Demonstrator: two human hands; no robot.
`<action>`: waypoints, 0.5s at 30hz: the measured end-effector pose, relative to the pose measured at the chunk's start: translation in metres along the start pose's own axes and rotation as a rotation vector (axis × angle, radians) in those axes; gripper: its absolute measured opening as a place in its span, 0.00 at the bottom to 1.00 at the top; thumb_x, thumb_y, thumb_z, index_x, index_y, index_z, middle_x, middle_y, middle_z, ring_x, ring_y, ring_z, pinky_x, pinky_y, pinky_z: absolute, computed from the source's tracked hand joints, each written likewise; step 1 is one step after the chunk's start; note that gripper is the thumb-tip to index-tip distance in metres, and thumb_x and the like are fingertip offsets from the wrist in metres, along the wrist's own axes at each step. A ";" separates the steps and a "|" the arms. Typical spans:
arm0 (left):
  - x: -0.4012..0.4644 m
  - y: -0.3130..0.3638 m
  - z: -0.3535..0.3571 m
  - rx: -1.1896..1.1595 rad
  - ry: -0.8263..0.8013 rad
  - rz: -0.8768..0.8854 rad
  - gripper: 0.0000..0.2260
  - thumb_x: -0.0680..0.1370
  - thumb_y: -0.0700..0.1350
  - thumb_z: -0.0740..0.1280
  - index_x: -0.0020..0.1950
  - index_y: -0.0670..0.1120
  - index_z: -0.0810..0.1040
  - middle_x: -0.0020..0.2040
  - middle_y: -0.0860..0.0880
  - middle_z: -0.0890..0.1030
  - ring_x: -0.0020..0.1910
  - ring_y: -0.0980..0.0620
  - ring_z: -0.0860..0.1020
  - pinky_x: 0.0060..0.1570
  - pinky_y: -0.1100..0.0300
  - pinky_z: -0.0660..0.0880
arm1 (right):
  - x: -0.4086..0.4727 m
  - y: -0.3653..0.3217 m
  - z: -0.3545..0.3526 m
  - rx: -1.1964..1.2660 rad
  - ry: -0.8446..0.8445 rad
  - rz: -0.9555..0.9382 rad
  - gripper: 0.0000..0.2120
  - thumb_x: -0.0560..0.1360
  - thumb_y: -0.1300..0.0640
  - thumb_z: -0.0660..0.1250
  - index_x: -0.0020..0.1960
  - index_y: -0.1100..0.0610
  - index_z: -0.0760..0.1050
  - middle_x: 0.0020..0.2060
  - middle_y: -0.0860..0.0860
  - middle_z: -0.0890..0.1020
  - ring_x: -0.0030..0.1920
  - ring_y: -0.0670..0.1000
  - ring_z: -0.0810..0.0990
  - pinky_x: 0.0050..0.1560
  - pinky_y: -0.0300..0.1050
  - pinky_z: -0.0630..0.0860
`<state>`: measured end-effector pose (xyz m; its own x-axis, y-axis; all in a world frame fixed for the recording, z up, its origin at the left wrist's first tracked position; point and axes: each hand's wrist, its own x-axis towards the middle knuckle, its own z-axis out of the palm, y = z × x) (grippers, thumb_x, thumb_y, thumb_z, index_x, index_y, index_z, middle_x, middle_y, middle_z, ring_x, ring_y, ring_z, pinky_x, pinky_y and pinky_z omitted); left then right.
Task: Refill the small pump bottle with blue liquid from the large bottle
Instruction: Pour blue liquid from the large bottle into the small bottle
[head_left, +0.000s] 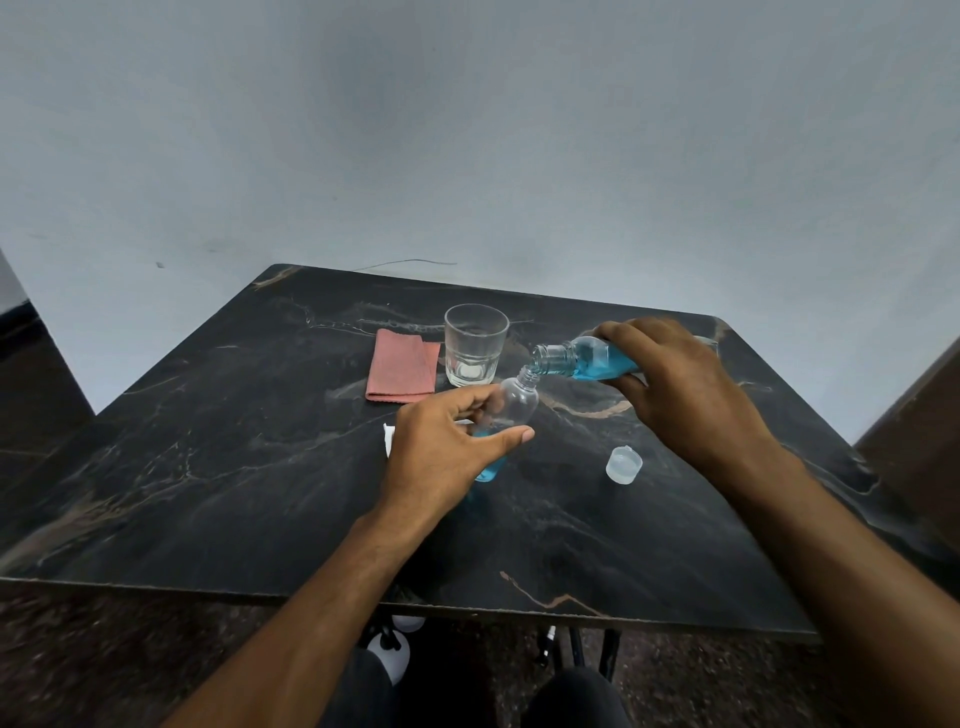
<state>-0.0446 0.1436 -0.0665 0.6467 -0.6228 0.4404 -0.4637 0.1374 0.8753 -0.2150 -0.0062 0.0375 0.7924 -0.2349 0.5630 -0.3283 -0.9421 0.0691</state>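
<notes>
Fingers (511, 436) of left hand (441, 457) wrapped around small bottle (511, 410), tilted. Right hand (675, 384) gripping large bottle (587, 358), nearly horizontal, mouth at small bottle's neck. Loose cap (623, 465) toward table's (208, 467) right edge.

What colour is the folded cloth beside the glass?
Salmon pink; the folded cloth shows best in the head view.

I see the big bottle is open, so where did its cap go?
In the head view, the clear cap lies on the dark table, right of the small bottle, just beside the right forearm.
</notes>
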 end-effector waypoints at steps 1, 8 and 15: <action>0.000 0.000 0.000 -0.004 0.000 -0.002 0.26 0.66 0.49 0.84 0.63 0.52 0.84 0.50 0.66 0.85 0.51 0.67 0.84 0.52 0.64 0.83 | 0.000 0.000 0.000 0.001 0.003 -0.001 0.20 0.73 0.60 0.74 0.63 0.60 0.76 0.54 0.57 0.81 0.53 0.58 0.78 0.50 0.52 0.76; 0.000 -0.001 0.000 -0.022 0.002 -0.005 0.25 0.66 0.49 0.84 0.62 0.53 0.85 0.47 0.69 0.84 0.50 0.67 0.85 0.50 0.66 0.82 | 0.001 0.000 0.000 0.008 0.011 -0.002 0.20 0.72 0.61 0.75 0.62 0.60 0.77 0.53 0.57 0.82 0.53 0.59 0.78 0.50 0.53 0.76; -0.002 -0.002 0.000 -0.011 -0.009 0.007 0.24 0.66 0.50 0.84 0.62 0.54 0.85 0.46 0.73 0.83 0.48 0.67 0.85 0.49 0.66 0.83 | 0.000 0.001 0.000 0.007 0.006 -0.005 0.20 0.72 0.60 0.75 0.63 0.60 0.77 0.53 0.56 0.81 0.53 0.58 0.78 0.50 0.52 0.77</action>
<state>-0.0447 0.1445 -0.0690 0.6378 -0.6290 0.4446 -0.4613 0.1504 0.8744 -0.2152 -0.0071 0.0372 0.7909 -0.2288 0.5675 -0.3210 -0.9448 0.0665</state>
